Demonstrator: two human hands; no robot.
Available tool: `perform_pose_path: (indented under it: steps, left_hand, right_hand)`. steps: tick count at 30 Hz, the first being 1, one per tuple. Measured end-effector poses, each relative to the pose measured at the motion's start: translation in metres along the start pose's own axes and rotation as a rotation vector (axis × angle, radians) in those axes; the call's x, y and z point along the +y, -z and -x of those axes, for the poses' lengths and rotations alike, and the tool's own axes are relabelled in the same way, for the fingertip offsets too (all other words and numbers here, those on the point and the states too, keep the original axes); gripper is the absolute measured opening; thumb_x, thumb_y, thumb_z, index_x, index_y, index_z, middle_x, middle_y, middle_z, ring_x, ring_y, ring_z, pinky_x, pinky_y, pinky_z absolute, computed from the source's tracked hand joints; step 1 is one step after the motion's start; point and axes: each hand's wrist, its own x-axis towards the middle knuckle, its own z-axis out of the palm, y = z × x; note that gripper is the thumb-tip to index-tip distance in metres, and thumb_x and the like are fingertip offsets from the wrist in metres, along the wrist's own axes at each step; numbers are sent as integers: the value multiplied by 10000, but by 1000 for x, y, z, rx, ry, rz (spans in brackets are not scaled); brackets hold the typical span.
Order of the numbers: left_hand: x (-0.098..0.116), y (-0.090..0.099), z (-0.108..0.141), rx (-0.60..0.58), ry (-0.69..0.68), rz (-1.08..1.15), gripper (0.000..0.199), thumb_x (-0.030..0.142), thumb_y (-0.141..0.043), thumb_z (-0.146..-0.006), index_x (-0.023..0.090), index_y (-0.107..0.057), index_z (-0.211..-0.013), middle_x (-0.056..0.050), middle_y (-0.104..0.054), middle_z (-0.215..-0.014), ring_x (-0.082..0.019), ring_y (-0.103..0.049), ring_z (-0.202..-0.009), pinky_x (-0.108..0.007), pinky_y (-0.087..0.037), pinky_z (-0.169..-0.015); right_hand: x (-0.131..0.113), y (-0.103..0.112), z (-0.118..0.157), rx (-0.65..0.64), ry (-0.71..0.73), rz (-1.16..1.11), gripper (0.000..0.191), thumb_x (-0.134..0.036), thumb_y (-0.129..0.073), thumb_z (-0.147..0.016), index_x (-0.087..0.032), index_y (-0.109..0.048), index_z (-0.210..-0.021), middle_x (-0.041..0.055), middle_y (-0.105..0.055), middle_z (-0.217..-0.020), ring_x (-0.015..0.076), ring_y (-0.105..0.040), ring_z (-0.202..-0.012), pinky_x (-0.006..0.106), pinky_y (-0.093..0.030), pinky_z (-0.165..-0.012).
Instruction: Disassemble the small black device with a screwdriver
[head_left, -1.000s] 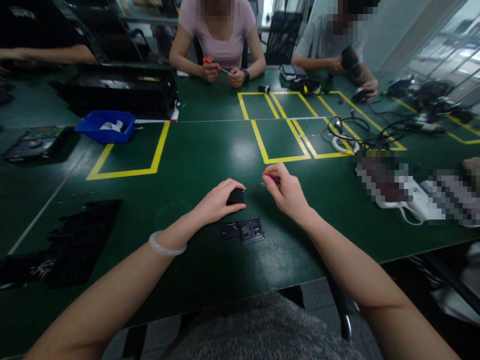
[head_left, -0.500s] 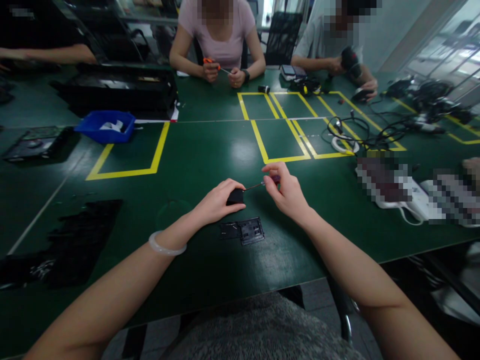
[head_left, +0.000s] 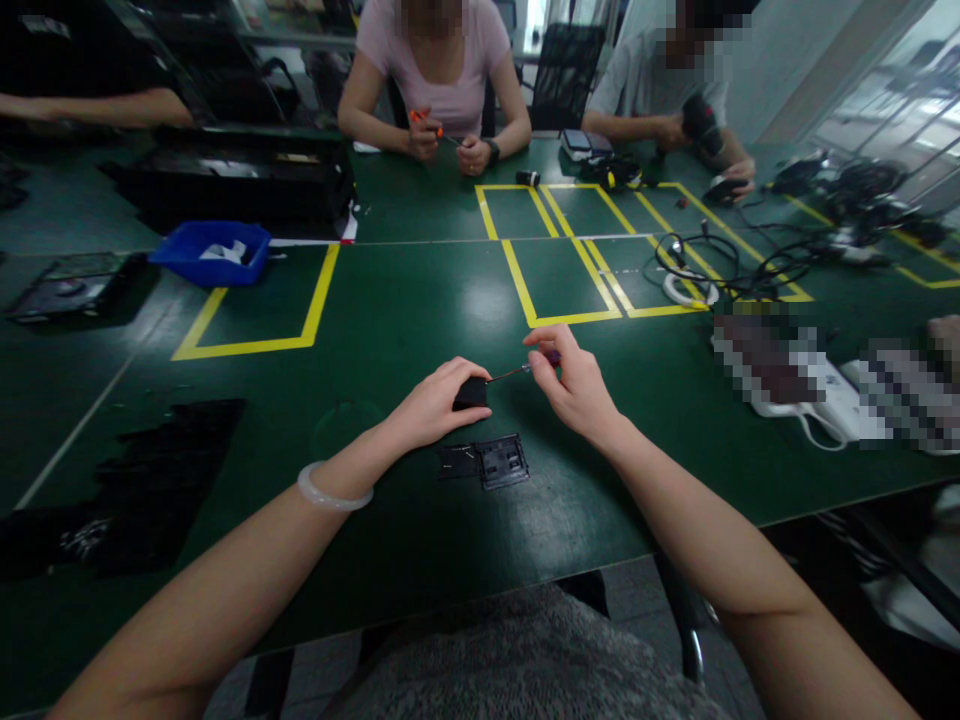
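My left hand (head_left: 439, 402) is closed around a small black box-shaped part (head_left: 470, 394), thumb on the near side and fingers over the far side. A screwdriver (head_left: 511, 373) with a thin shaft and a dark purplish handle is gripped in my right hand (head_left: 566, 378). Its tip meets the right end of the black part; the exact contact point is too small to make out. Just nearer to me, a flat black plastic piece (head_left: 504, 462) lies on the green table (head_left: 405, 540), beside a thinner black plate (head_left: 458, 461) with small bright bits on it.
Black plastic parts (head_left: 165, 480) lie at the left. Beyond them are a blue bin (head_left: 214, 255) and a large black housing (head_left: 240, 180). Tangled cables (head_left: 750, 255) and a white power strip (head_left: 840, 405) are on the right. Several people sit across the table, one holding an orange-handled tool (head_left: 426, 122).
My hands, the black part and the screwdriver hold nearly the same position. Across the table, the person in pink has tilted the orange-handled tool slightly.
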Motion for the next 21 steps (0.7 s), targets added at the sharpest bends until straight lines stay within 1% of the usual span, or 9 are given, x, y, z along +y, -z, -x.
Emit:
perform_pose_path:
  steps: [3, 4, 7, 10, 13, 15, 16, 18, 21]
  left_hand:
    - [0, 0, 0, 1, 1, 3, 338, 376, -673, -883, 217, -558, -1159, -76, -599, -1190, -257, -591, -1130, -409, -470, -993]
    - [0, 0, 0, 1, 3, 4, 339, 377, -672, -883, 219, -558, -1160, -76, -599, -1191, -257, -593, -1130, -409, -471, -992]
    - [0, 0, 0, 2, 6, 6, 340, 386, -664, -886, 224, -556, -1165, -76, -598, -1191, -259, -593, -1127, -417, -475, -990]
    - [0, 0, 0, -1, 6, 8, 341, 393, -658, -888, 225, -557, -1166, -78, -599, -1189, -264, -594, -1127, -424, -478, -988]
    - [0, 0, 0, -3, 8, 8, 340, 387, -662, -888, 216, -557, -1162, -82, -599, -1190, -263, -594, -1128, -422, -477, -988]
    - [1, 1, 0, -3, 6, 3, 341, 379, -668, -887, 209, -555, -1161, -84, -597, -1188, -259, -592, -1127, -415, -474, -988]
    - [1, 1, 0, -2, 3, 0, 342, 377, -670, -887, 208, -554, -1162, -84, -597, -1187, -257, -591, -1127, -413, -473, -988]
    - [0, 0, 0, -2, 2, -5, 347, 379, -670, -887, 210, -551, -1166, -81, -596, -1189, -257, -587, -1129, -413, -472, -988]
    - [0, 0, 0, -4, 8, -8, 348, 388, -663, -889, 222, -548, -1172, -77, -595, -1195, -260, -587, -1134, -421, -474, -991]
  right_hand:
    - [1, 1, 0, -11, -5, 4, 155, -368, -509, -966, -225, -560, -934, 3, -613, -758, 144, -588, -665, 263, -422, -639]
    - [1, 0, -1, -11, -7, 2, 162, -375, -510, -967, -226, -558, -922, 4, -614, -755, 144, -589, -664, 262, -421, -636]
    - [1, 0, 0, -2, -12, -13, 127, -324, -484, -970, -227, -550, -1018, -4, -614, -762, 141, -591, -662, 265, -434, -651]
    - [0, 0, -1, 3, -11, -10, 161, -286, -470, -961, -222, -532, -1095, -12, -604, -766, 138, -581, -655, 272, -439, -662]
    - [-1, 1, -1, -18, -14, -4, 132, -335, -494, -964, -221, -554, -996, -3, -610, -763, 138, -579, -657, 269, -428, -647]
    - [-1, 1, -1, -21, -14, -8, 155, -364, -508, -965, -221, -557, -932, 4, -615, -761, 140, -583, -662, 267, -422, -639]
    - [0, 1, -1, -16, -13, -12, 151, -360, -506, -966, -221, -557, -934, 6, -618, -767, 141, -587, -667, 266, -424, -641]
    - [0, 0, -1, 0, -15, -18, 124, -322, -489, -967, -223, -551, -1008, 0, -613, -772, 138, -583, -662, 266, -430, -648]
    - [0, 0, 0, 8, -11, -12, 160, -279, -465, -964, -223, -529, -1099, -19, -588, -754, 132, -562, -632, 267, -433, -648]
